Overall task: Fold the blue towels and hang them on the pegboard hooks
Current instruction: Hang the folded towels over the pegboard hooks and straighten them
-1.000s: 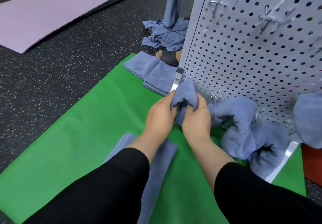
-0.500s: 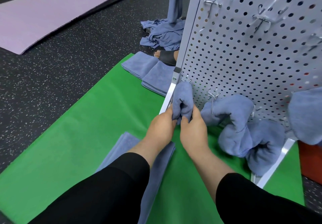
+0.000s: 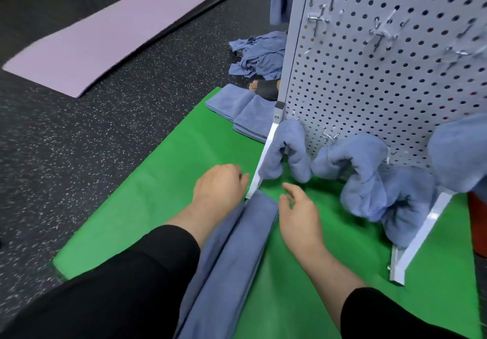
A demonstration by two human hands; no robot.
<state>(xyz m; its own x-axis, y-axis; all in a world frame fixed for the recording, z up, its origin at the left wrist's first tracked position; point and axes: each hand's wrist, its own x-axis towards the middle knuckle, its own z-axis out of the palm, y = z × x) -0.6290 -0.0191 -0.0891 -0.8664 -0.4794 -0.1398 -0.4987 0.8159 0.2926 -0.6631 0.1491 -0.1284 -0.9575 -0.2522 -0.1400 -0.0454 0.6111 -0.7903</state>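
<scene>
**Both hands off the towel, nothing held**

Left hand [image 3: 218, 185] sits low over the green mat [image 3: 147, 193], knuckles up, fingers loosely curled under so I can't really tell how the tips lie, but it isn't gripping anything. It's right next to the white foot of the pegboard [image 3: 369, 80]. Right hand [image 3: 299, 207] is relaxed with the fingers slightly spread and a bit bent, holding nothing, with its inner edge just beside the end of the long folded towel [image 3: 237, 254] lying on the mat between the forearms.

The hung towel [image 3: 287, 151] is draped over a low hook at the pegboard's left edge, both ends drooping down, just above the two hands and apart from them. Next to it on the right are more hung towels [image 3: 369, 180], bunched on the bottom row, touching each other.

Other stuff around: folded towels [image 3: 242, 112] stacked on the far corner of the mat, a crumpled blue heap [image 3: 261, 54] on the dark speckled floor behind the board, a lilac mat [image 3: 105, 35] further out. The board's slanted foot sits right between the left hand and the hung towel.
</scene>
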